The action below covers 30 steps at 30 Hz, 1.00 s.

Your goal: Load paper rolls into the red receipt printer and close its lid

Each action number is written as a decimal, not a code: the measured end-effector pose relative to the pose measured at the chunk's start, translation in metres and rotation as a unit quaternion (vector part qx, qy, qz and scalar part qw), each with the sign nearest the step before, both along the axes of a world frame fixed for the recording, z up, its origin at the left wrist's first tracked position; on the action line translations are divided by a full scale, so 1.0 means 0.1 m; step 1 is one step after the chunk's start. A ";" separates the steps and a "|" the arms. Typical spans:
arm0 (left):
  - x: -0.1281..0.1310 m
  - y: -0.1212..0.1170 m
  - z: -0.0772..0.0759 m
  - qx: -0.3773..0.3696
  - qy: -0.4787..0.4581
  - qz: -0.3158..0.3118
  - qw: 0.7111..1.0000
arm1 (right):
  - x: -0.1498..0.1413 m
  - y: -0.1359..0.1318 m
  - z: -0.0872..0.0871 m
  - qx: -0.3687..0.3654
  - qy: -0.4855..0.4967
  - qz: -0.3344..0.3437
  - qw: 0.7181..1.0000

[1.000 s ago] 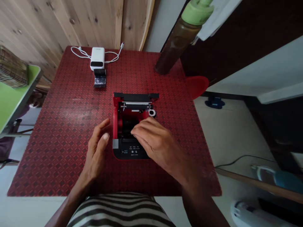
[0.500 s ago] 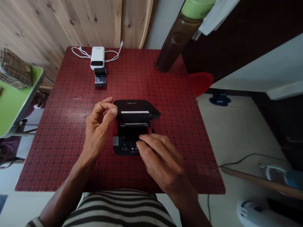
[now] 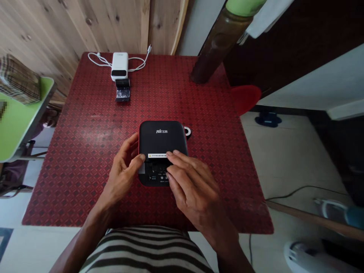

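Cupping a Black Device (image 3: 155, 148) on a Red Table's (image 3: 85, 182) Near Half

The left hand (image 3: 123, 165), loosely spread, touches its left side; the right hand (image 3: 196, 185), bunched, meets the lid's (image 3: 170, 138) front edge, grip unclear. A dropped lid could pinch it. Left to right: one power bank (image 3: 120, 64), one device, one roll (image 3: 187, 131), one bottle (image 3: 217, 41).

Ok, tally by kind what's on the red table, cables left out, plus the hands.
Hands: 2 (left hand, right hand)
Black-lidded device: 1
White device: 1
Bottle: 1
Dark strip: 1
Black-and-white round thing: 1
Total: 7
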<state>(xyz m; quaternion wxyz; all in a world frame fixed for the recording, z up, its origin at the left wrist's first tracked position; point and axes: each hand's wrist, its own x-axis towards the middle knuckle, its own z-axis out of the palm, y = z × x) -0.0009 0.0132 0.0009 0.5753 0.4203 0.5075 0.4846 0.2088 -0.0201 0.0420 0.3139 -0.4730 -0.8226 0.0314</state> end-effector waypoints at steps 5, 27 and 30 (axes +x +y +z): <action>0.00 0.02 -0.01 0.013 0.005 -0.002 1.000 | -0.02 0.01 0.01 -0.016 0.007 0.000 1.000; -0.08 -0.21 0.01 -0.031 -0.004 -0.003 1.000 | 0.04 -0.50 -0.60 -0.064 0.176 -0.162 0.969; -0.05 -0.21 0.01 -0.035 -0.013 0.008 0.999 | 0.06 -0.47 -0.60 -0.067 0.171 -0.160 0.970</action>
